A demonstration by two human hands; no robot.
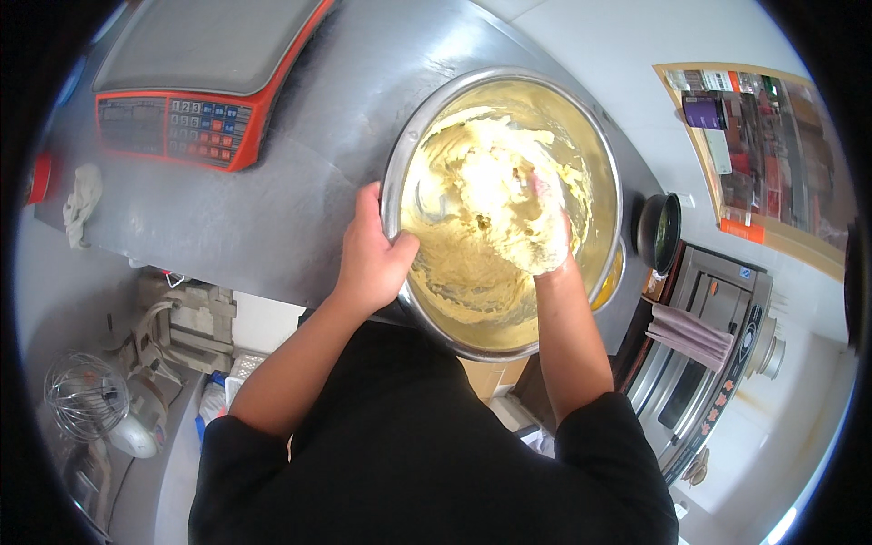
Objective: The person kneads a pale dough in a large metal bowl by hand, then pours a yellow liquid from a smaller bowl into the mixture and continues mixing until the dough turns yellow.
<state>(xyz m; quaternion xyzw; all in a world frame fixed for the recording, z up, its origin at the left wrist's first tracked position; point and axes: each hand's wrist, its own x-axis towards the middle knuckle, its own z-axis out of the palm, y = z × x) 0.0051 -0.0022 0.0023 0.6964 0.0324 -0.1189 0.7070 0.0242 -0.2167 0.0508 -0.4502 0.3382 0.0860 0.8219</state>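
A large stainless-steel bowl (397,157) stands on the metal worktop (300,225), close against my front. Pale yellow, sticky dough (470,170) lies in it and smears its inner wall; glare washes out part of the mass. On the left side, my left hand (375,266) grips the bowl's rim, thumb over the edge and fingers outside. My right hand (550,235) is inside the bowl, pushed into the dough at the right. Dough coats it up to the wrist, so its fingers are mostly hidden.
A red digital scale (204,102) sits at the upper left, with a white cloth (83,201) near the edge. Right of the bowl are a dark round pan (659,233) and a container with yellow contents (610,283). An oven (702,368) stands right; a wire whisk (87,395) lower left.
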